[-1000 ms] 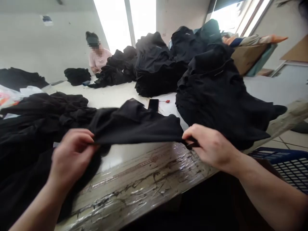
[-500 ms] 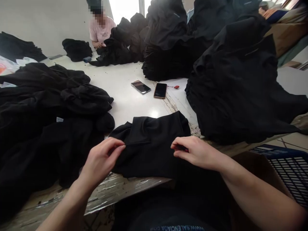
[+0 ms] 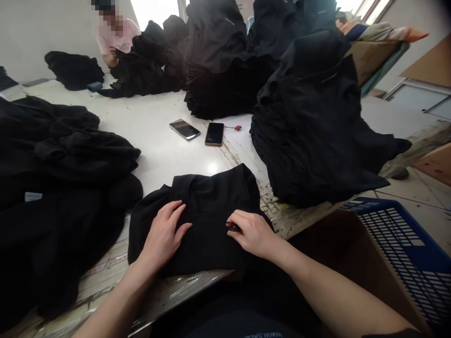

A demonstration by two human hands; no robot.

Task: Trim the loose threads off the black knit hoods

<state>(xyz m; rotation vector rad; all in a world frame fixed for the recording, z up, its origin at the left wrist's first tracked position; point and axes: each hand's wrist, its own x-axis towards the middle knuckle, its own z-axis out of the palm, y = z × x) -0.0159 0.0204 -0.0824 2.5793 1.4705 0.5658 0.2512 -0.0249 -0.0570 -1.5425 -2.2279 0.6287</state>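
A black garment (image 3: 207, 202) lies bunched and folded on the table edge in front of me. My left hand (image 3: 164, 237) rests flat on it with the fingers spread, holding nothing. My right hand (image 3: 251, 234) lies on the garment's right side, with its fingers pinching a small dark object (image 3: 232, 227). Most of that object is hidden by the fingers, so I cannot tell exactly what it is.
Large piles of black garments (image 3: 59, 145) (image 3: 317, 126) (image 3: 218, 61) crowd the white table (image 3: 155, 141), with two smartphones (image 3: 184, 129) (image 3: 214, 134) between them. A co-worker in a pink shirt (image 3: 116, 40) sits beyond. A cardboard box (image 3: 334, 253) and blue plastic crate (image 3: 401, 249) stand at lower right.
The garment, held up and stretched between my hands a second ago, now lies folded on the table. My left hand has let go and pressed flat on it. My view has tilted downward.
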